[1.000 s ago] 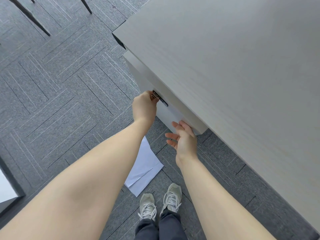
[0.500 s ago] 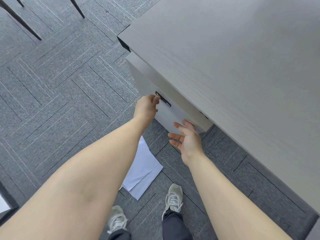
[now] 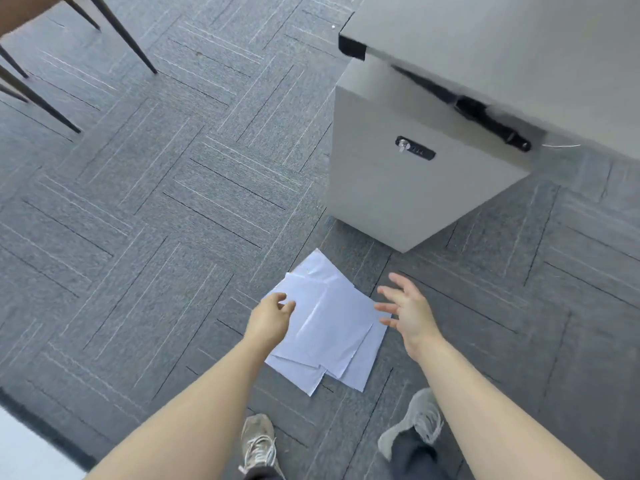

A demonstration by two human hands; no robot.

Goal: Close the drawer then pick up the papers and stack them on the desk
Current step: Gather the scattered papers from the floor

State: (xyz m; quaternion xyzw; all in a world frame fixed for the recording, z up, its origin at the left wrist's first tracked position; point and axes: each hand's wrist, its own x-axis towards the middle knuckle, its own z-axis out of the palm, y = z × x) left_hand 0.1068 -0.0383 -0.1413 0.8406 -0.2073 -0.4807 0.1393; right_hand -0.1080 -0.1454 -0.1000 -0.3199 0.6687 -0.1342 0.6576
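Several white papers (image 3: 329, 327) lie in a loose overlapping pile on the grey carpet in front of my feet. My left hand (image 3: 272, 318) hovers at the pile's left edge, fingers curled and apart, holding nothing. My right hand (image 3: 407, 311) is spread open just off the pile's right edge. The grey drawer cabinet (image 3: 398, 195) stands under the desk (image 3: 519, 53); its front with the black lock (image 3: 415, 152) sits flush and closed.
Dark chair legs (image 3: 38, 98) stand at the upper left. My two sneakers (image 3: 259, 448) are planted on the carpet below the papers. A white surface edge (image 3: 20, 448) shows at the bottom left corner.
Both hands left the drawer front and dropped down to either side of the papers. The view tilted down and the drawer now shows shut.
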